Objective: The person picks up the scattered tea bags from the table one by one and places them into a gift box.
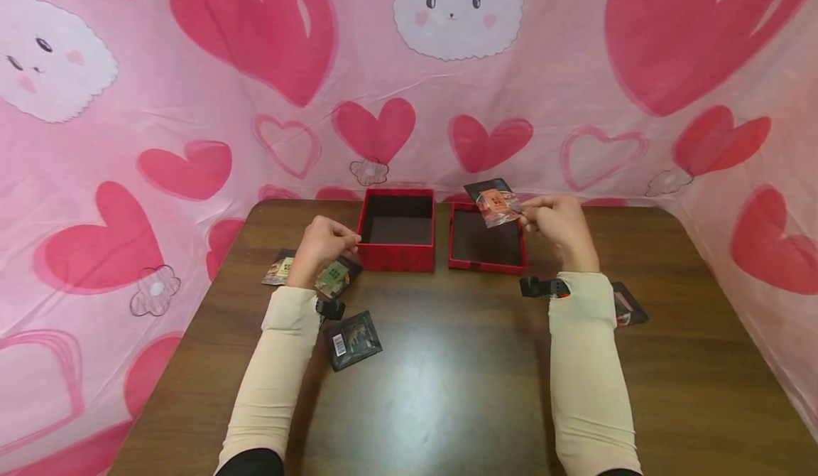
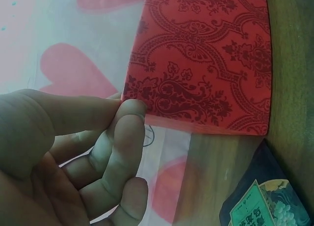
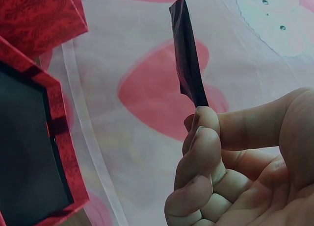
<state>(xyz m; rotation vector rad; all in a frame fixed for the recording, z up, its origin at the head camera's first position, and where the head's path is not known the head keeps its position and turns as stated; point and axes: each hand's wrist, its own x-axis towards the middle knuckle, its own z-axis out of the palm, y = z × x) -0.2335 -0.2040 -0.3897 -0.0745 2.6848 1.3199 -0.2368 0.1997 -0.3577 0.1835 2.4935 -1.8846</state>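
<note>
My right hand (image 1: 557, 226) pinches a small flat tea sachet (image 1: 495, 202), black with an orange label, above the shallow red box lid (image 1: 488, 264). From the right wrist view the sachet (image 3: 189, 59) appears edge-on between thumb and fingers. At the left front corner of the deep red box (image 1: 396, 257), my left hand (image 1: 324, 243) pinches the upper edge with thumb and forefinger. The left wrist view shows the patterned side of this box (image 2: 206, 64) right by the fingertips. The box's dark inside holds nothing that I can see.
A green-labelled sachet (image 1: 335, 277) and a yellow-labelled one (image 1: 278, 268) lie by my left wrist. Closer to me is a sachet with a barcode (image 1: 354, 341). Another sachet (image 1: 629, 305) is partly behind my right sleeve. A heart-patterned cloth (image 1: 434, 85) hangs behind the wooden table (image 1: 447, 391).
</note>
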